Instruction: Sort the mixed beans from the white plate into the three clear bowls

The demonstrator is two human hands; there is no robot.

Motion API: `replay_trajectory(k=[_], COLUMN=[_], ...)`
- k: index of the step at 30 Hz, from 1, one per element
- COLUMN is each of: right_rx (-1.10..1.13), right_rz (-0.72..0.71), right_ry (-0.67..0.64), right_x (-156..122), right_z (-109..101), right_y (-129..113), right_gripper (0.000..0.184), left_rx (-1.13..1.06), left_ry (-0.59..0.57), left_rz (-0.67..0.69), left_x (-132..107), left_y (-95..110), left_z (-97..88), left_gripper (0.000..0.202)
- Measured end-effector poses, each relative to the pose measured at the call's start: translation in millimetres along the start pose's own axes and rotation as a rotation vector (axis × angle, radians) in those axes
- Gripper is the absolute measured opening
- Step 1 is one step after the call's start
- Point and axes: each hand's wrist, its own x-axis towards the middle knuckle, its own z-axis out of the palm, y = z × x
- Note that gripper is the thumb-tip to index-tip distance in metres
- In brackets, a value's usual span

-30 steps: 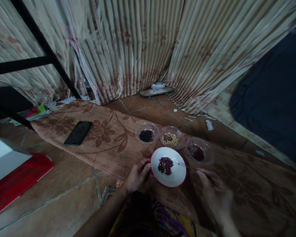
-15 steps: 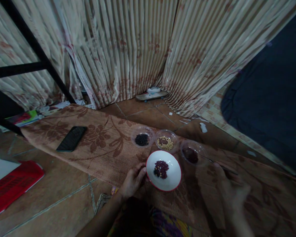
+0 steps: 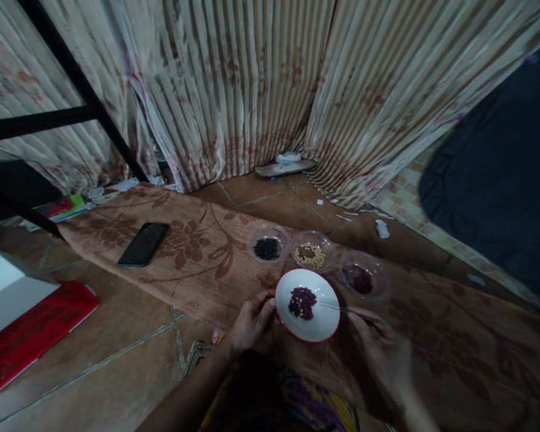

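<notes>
The shallow round white bowl (image 3: 324,329) with a red rim sits on the near middle of the mat, just in front of the person, with a small heap of mixed beans (image 3: 302,302), dark red with a few pale ones, at its centre. The left hand (image 3: 251,321) grips the bowl's left rim, fingers curled against it. The right hand (image 3: 382,354), blurred, is pinched narrow on thin metal tweezers (image 3: 342,308), whose tips reach over the bowl's right edge, just short of the heap. This looks like the picking stage of sorting beans by kind. A clean pick would call for closing the tips on a single bean without scattering the others, with the bowl braced. Just beyond the bowl stand three clear plastic bowls in a row: black beans (image 3: 267,248) on the left, yellow beans (image 3: 312,256) in the middle, dark red beans (image 3: 361,279) on the right. All rest on a brown woven mat (image 3: 193,264) with a floral pattern. A black phone (image 3: 143,243) lies face-up on it, well to the left. Striped curtains (image 3: 234,90) hang at the far side. No brand, label or writing can be read anywhere.
</notes>
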Motion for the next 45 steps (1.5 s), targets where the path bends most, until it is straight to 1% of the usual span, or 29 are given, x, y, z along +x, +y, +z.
replay_trajectory(k=[4,9,13,20,24,27,31,33,35,37,39,42,45], right_rx=[-0.005,-0.025,-0.04,-0.045,-0.02,0.009,0.064,0.035,-0.004,-0.011,0.002,0.017,0.009], right_rz=[-0.007,-0.022,-0.015,-0.018,0.014,0.043,-0.05,-0.098,-0.123,-0.122,-0.095,-0.049,-0.049], right_ry=[-0.028,-0.03,-0.051,-0.031,0.009,0.076,0.212,0.24,0.228,0.198,0.145,0.061,0.015], right_x=[1,3,2,2,0,1,10,16,21,22,19,10,5], right_z=[4,9,10,10,10,7,-6,-14,-19,-19,-14,-2,8], right_y=[0,-2,-2,-3,-4,-5,-18,-29,-37,-38,-31,-14,-3], right_gripper=[0.031,0.031,0.031,0.032,0.032,0.031,0.029,0.028,0.027,0.027,0.026,0.026,0.027], left_rx=[0.012,-0.009,-0.015,-0.005,0.005,0.007,0.016,0.022,0.024,0.02,0.016,0.001,-0.022], left_ry=[-0.009,0.004,-0.007,-0.002,0.011,0.006,0.002,0.017,0.03,0.037,0.038,0.025,0.011], left_rz=[-0.001,-0.016,-0.01,-0.02,-0.003,-0.007,-0.015,-0.002,0.012,0.013,0.0,-0.011,-0.011], left_x=[0,-1,-1,-1,-1,-1,-1,-1,-1,-1,-1,-1,0], left_y=[-2,-6,-5,-1,-1,-2,-1,-1,-1,-1,-3,-4,-2], left_z=[-1.3,-1.4,-1.4,-1.1,-0.7,-1.1,-1.3,-0.9,-0.3,0.1,0.2,0.1,0.3], left_gripper=[0.044,0.043,0.042,0.044,0.044,0.044,0.045,0.045,0.045,0.045,0.045,0.045,0.045])
